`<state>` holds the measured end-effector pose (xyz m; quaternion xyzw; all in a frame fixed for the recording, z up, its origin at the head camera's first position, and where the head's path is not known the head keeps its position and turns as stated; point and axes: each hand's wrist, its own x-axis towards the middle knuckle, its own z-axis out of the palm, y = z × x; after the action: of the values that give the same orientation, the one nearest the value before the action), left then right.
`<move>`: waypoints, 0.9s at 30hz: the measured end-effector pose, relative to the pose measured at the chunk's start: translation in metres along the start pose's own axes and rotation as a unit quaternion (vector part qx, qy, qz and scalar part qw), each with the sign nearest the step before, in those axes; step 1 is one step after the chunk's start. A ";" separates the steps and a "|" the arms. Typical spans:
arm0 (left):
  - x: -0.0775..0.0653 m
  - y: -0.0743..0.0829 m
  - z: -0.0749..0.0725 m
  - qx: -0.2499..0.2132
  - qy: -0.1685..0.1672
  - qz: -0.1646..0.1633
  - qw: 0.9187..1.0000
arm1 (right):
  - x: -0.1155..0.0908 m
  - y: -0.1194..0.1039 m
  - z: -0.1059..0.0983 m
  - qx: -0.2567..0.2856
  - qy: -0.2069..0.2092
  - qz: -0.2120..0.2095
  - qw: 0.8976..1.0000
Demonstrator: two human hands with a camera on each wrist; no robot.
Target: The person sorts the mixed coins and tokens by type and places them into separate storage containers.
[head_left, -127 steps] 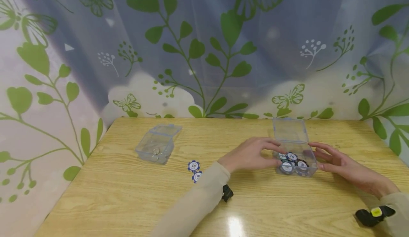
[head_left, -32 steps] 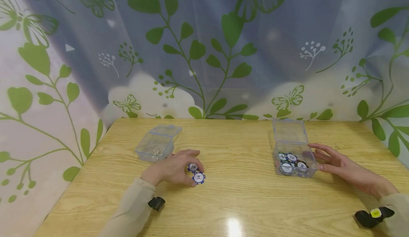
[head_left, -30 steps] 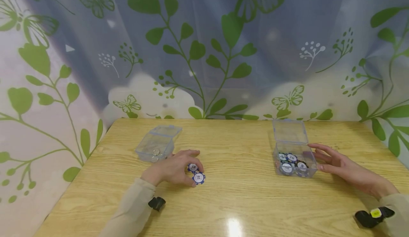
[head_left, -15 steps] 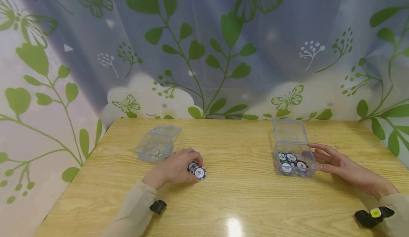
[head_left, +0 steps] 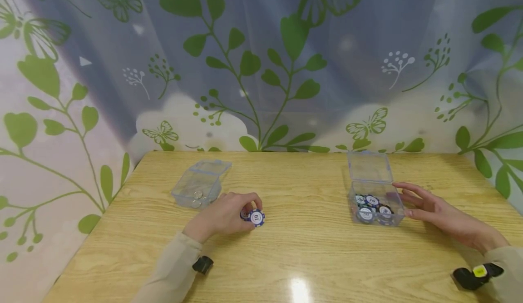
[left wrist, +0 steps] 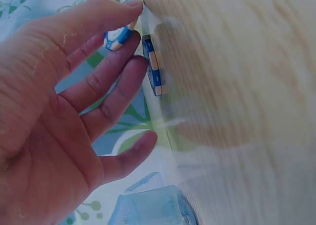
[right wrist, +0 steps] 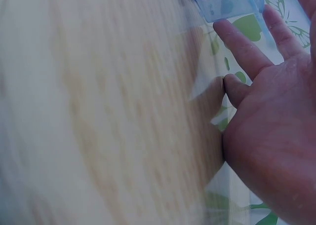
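Note:
My left hand (head_left: 222,215) pinches a blue-and-white poker chip (head_left: 257,217) marked 10 between thumb and fingertips. In the left wrist view that chip (left wrist: 118,36) is tilted and off the table. A second blue poker chip (head_left: 244,214) lies on the table behind it, mostly hidden by the fingers; the left wrist view shows that chip (left wrist: 152,66) edge-on. At the right, a clear plastic box (head_left: 398,207) with its lid raised holds several poker chips (head_left: 366,214). My right hand (head_left: 445,214) has its fingers extended along this box's right side, holding nothing.
Another clear plastic box (head_left: 182,200), lid tipped back, stands at the left with several small silvery round pieces (head_left: 198,195) inside. A patterned curtain (head_left: 261,67) hangs behind the wooden table (head_left: 318,257).
My left hand has left the right-hand box, moved left to the two chips on the table, and picked the nearer one up at a tilt. The right hand has stayed by its box.

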<state>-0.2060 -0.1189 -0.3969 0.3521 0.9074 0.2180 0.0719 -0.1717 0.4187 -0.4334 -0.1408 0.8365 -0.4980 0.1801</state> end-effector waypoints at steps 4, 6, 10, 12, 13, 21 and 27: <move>0.000 -0.001 -0.001 -0.021 -0.006 0.003 1.000 | 0.000 0.000 0.000 0.004 -0.002 -0.003 1.000; 0.000 -0.002 0.000 -0.031 -0.010 0.002 0.999 | 0.000 0.000 0.000 0.007 -0.003 -0.004 1.000; 0.000 -0.003 0.000 -0.046 -0.015 0.000 0.999 | -0.001 -0.001 0.000 0.000 -0.001 -0.002 1.000; 0.000 -0.003 0.000 -0.048 -0.015 -0.001 0.999 | -0.001 -0.001 0.000 -0.006 0.001 0.002 1.000; 0.001 -0.004 0.000 -0.049 -0.015 0.000 0.999 | -0.001 -0.001 0.000 -0.007 0.001 0.004 1.000; 0.002 -0.006 0.000 -0.053 -0.003 0.013 0.999 | -0.001 -0.002 0.001 -0.013 0.006 0.008 1.000; 0.004 -0.008 0.000 -0.061 0.014 0.025 0.998 | 0.000 -0.003 0.001 -0.010 0.004 0.004 1.000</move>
<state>-0.2134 -0.1217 -0.4008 0.3663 0.8841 0.2801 0.0752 -0.1707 0.4169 -0.4314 -0.1372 0.8426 -0.4898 0.1771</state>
